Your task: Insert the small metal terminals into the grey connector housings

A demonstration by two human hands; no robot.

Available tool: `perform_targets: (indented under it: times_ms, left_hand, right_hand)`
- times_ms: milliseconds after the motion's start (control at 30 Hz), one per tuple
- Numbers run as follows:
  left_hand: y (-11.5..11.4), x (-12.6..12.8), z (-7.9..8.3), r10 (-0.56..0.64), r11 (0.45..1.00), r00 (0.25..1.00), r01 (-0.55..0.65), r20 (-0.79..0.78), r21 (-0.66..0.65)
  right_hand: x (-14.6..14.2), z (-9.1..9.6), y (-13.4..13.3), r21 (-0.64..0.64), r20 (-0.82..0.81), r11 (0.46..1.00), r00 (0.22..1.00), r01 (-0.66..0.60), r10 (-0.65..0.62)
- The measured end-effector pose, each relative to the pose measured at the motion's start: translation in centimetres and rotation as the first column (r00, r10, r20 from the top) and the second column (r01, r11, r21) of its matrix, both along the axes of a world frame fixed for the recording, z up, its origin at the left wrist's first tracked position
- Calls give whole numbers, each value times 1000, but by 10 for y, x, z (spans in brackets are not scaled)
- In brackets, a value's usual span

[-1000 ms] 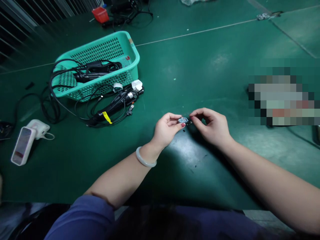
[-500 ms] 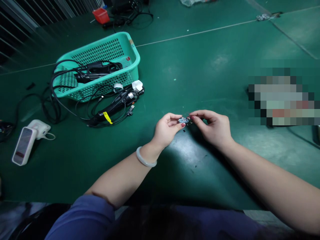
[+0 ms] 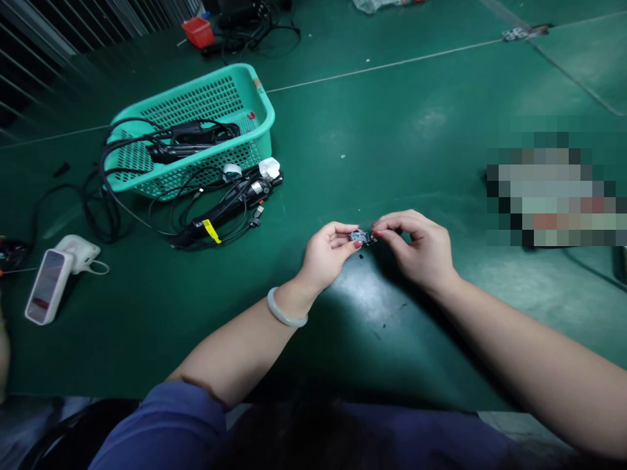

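Note:
My left hand pinches a small silvery-blue electronic part between thumb and fingers, just above the green table. My right hand is closed in a pinch on the right end of the same part, where a tiny dark piece sits. Both hands meet at the table's middle. A pale bangle circles my left wrist. A tiny dark bit lies on the table under the part.
A teal mesh basket with black cables stands at the back left. A black handheld tool with a yellow label lies before it. A white scanner-like device rests at far left. A red bin is at the far edge.
My right hand has closed in on the part, bringing its tiny dark piece against the part's right end. My left hand has barely moved.

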State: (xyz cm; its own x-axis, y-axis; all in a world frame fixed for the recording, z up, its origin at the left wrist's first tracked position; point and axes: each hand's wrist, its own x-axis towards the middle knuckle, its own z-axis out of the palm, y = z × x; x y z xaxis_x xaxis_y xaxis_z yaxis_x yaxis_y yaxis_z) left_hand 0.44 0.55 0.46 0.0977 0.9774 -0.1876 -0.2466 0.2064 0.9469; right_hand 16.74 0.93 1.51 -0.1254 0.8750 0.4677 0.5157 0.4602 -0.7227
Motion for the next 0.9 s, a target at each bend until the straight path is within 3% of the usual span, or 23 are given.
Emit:
perform_targets:
  times_ms: [900]
  left_hand:
    - [0, -1, -2, -26, 999, 1000, 26, 2, 21]
  right_hand:
    - [-3, 3, -1, 48, 80, 998, 996, -35, 31]
